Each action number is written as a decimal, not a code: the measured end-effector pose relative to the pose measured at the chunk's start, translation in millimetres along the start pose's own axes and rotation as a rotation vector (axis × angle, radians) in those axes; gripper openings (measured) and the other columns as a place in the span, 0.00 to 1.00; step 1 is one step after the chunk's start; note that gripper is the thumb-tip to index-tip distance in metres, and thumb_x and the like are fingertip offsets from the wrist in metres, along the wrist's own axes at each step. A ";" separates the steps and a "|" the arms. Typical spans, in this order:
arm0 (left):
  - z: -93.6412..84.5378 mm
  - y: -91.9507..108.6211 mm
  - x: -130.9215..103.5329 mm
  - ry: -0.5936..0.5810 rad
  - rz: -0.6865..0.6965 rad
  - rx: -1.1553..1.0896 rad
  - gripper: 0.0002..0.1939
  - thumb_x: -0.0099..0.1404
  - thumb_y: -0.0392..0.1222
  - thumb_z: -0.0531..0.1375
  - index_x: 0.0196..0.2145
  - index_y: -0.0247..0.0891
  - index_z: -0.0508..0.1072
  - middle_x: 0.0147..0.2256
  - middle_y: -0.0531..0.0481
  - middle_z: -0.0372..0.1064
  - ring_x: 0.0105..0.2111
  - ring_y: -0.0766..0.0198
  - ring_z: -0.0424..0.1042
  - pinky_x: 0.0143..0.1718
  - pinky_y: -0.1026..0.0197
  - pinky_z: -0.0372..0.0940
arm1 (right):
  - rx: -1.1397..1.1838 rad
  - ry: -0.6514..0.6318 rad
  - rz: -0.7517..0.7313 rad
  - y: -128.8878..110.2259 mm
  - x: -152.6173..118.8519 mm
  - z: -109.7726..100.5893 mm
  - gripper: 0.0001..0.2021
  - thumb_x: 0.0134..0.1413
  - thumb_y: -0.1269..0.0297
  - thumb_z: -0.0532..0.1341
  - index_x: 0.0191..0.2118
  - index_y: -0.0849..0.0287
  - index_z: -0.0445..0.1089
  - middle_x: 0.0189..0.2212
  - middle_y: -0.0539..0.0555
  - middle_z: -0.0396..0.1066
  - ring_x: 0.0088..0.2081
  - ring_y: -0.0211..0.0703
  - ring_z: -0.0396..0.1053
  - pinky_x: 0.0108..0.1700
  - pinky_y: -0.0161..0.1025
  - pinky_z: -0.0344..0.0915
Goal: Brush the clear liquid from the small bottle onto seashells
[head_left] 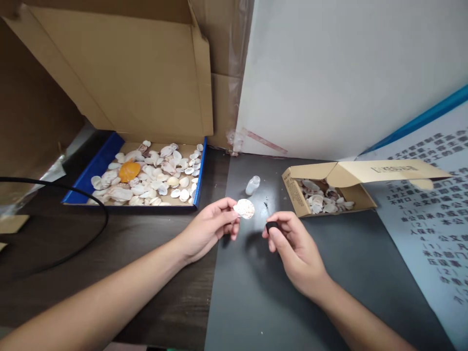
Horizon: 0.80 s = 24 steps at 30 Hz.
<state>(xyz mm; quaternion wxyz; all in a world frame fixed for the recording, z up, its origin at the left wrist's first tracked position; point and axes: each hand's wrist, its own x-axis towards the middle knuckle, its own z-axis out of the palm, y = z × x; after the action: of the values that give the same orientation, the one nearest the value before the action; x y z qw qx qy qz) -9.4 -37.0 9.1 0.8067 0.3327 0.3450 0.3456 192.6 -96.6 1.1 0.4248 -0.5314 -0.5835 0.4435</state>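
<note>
My left hand (215,225) pinches a pale, speckled scallop shell (245,209) by its edge, fingers closed on it. Facing it on the right, my right hand (292,243) grips a black cap (271,225) with a thin applicator whose dark bristle tip points up and away, apart from the shell. Just beyond the hands a small translucent bottle (252,185) stands uncapped on the grey mat (241,292).
An open blue-sided box (199,175) of white shells and one orange shell (129,171) lies at the left. At the right is a smaller cardboard box (298,195) with shells. A black cable (102,214) loops at far left; a printed sheet (413,234) lies at right.
</note>
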 end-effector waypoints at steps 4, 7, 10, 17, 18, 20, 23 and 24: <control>-2.1 3.3 -4.5 -0.175 -0.054 -0.163 0.12 0.58 0.39 0.70 0.35 0.35 0.72 0.38 0.47 0.72 0.41 0.61 0.73 0.45 0.56 0.71 | -0.175 -0.082 -0.024 2.4 5.4 3.5 0.09 0.67 0.57 0.57 0.44 0.56 0.65 0.27 0.48 0.68 0.27 0.38 0.68 0.30 0.34 0.64; -4.5 2.8 -7.0 -0.264 -0.099 -0.151 0.11 0.58 0.39 0.70 0.35 0.34 0.72 0.39 0.47 0.73 0.42 0.61 0.73 0.50 0.52 0.69 | -0.306 -0.080 -0.092 -2.8 5.0 7.0 0.08 0.66 0.57 0.58 0.41 0.56 0.67 0.26 0.48 0.70 0.25 0.38 0.69 0.29 0.34 0.63; -6.6 1.8 -7.4 -0.286 -0.089 -0.123 0.12 0.58 0.39 0.70 0.35 0.35 0.73 0.38 0.48 0.73 0.41 0.62 0.73 0.49 0.54 0.69 | -0.413 -0.044 -0.161 -7.4 2.5 8.8 0.06 0.66 0.60 0.57 0.41 0.55 0.66 0.27 0.49 0.74 0.26 0.40 0.72 0.30 0.34 0.65; -3.9 -3.4 -8.8 -0.364 -0.111 -0.046 0.13 0.55 0.41 0.72 0.35 0.34 0.74 0.39 0.47 0.73 0.41 0.62 0.72 0.49 0.57 0.66 | -0.613 0.085 -0.230 -5.1 -3.1 18.0 0.06 0.58 0.66 0.58 0.42 0.55 0.68 0.26 0.50 0.76 0.23 0.42 0.72 0.26 0.34 0.61; -2.7 -4.9 -9.2 -0.370 -0.106 -0.050 0.13 0.55 0.41 0.72 0.35 0.34 0.74 0.38 0.47 0.74 0.40 0.63 0.72 0.48 0.58 0.65 | -0.634 0.095 -0.235 -4.0 -3.5 21.2 0.07 0.58 0.66 0.58 0.42 0.56 0.69 0.26 0.50 0.76 0.23 0.43 0.72 0.26 0.34 0.61; -0.5 -7.4 -9.7 -0.368 -0.093 -0.057 0.14 0.54 0.41 0.73 0.34 0.34 0.74 0.34 0.49 0.73 0.37 0.66 0.71 0.45 0.62 0.64 | -0.670 0.118 -0.243 -1.8 -3.7 27.1 0.06 0.58 0.66 0.59 0.41 0.56 0.70 0.25 0.51 0.76 0.24 0.44 0.73 0.27 0.35 0.60; 0.8 -8.0 -9.0 -0.344 -0.084 -0.061 0.14 0.54 0.42 0.73 0.33 0.34 0.74 0.32 0.50 0.72 0.34 0.67 0.69 0.40 0.64 0.62 | -0.688 0.141 -0.252 -3.1 -7.6 28.2 0.06 0.60 0.62 0.60 0.42 0.56 0.71 0.26 0.53 0.77 0.25 0.46 0.74 0.28 0.37 0.62; 0.5 -7.1 -8.3 -0.333 -0.082 -0.063 0.15 0.53 0.42 0.73 0.33 0.34 0.73 0.33 0.49 0.72 0.33 0.67 0.69 0.40 0.64 0.61 | -0.681 0.151 -0.254 -6.0 -11.8 25.1 0.07 0.61 0.61 0.61 0.42 0.56 0.71 0.27 0.53 0.78 0.26 0.46 0.74 0.28 0.37 0.64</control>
<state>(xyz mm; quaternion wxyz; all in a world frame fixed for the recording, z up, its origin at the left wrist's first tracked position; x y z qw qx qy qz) -11.1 -47.5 6.6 0.8761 0.3458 0.2087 0.2632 167.8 -110.3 0.4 0.3172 -0.5970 -0.7258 0.1273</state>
